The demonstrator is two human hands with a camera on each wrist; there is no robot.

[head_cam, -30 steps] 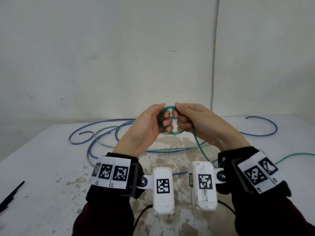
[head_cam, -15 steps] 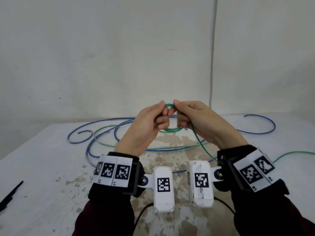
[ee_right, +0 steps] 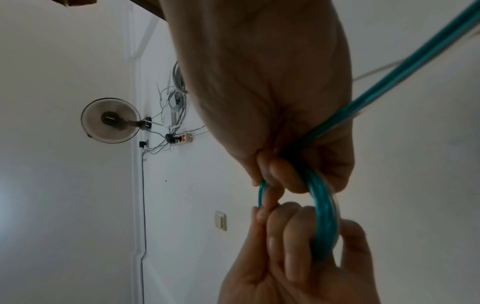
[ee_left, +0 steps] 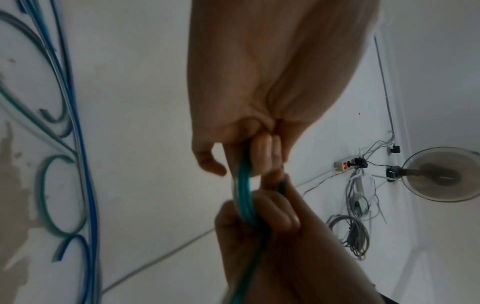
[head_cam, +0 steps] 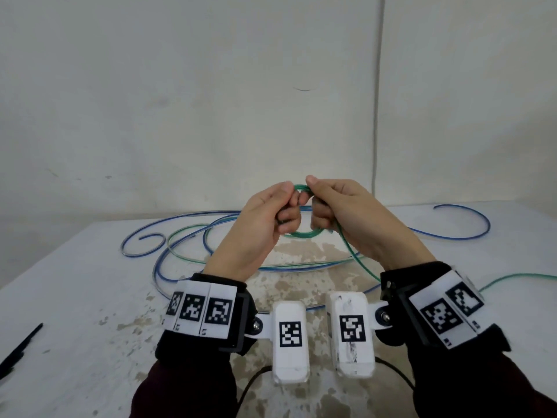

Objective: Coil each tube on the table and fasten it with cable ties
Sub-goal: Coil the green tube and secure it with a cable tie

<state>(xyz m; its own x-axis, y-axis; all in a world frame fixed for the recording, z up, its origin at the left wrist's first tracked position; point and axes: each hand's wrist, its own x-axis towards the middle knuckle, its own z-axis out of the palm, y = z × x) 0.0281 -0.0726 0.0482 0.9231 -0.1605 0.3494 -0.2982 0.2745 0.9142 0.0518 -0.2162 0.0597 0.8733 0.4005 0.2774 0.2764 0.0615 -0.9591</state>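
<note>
both hands are together above the table, the left hand and the right hand each with curled fingers gripping the small coil of the green tube. compared with one second ago the coil looks flatter and is more hidden between the fingers, and the hands have closed tighter on it. the loose green tail runs from the right hand down to the table, toward the right edge. the blue tube lies in loops on the table behind the hands. a black cable tie lies at the table's left edge.
</note>
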